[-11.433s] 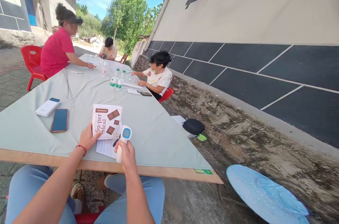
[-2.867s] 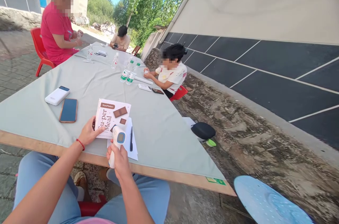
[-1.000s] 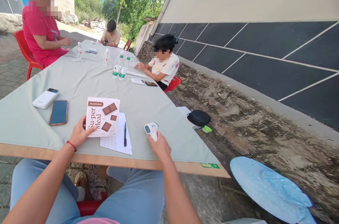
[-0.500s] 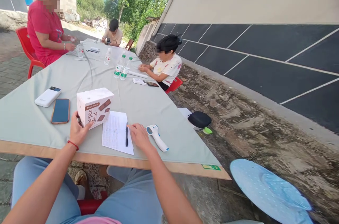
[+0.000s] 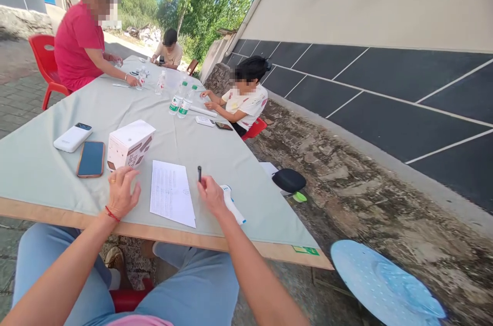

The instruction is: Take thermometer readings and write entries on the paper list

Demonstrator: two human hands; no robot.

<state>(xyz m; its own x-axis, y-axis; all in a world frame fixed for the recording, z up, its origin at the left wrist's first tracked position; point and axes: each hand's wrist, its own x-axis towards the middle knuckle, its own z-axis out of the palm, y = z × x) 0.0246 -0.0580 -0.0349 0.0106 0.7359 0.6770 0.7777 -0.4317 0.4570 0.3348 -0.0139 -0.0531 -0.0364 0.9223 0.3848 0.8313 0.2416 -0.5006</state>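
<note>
Gripping pen point(image 5: 199, 174) upright in right hand point(image 5: 210, 196), just right of paper sheet point(image 5: 171, 199) at near worktop point(image 5: 46, 161) edge; left hand point(image 5: 121, 193) spread, empty. Pin sheet flat, write lightly.

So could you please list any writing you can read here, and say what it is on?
None can be read for certain.
Box: brown print on its side, too small and tilted.
Sheet of paper: fine lines, blurred.
Bottles: green labels, too small.
Green sticker on the table edge: unreadable.
</note>
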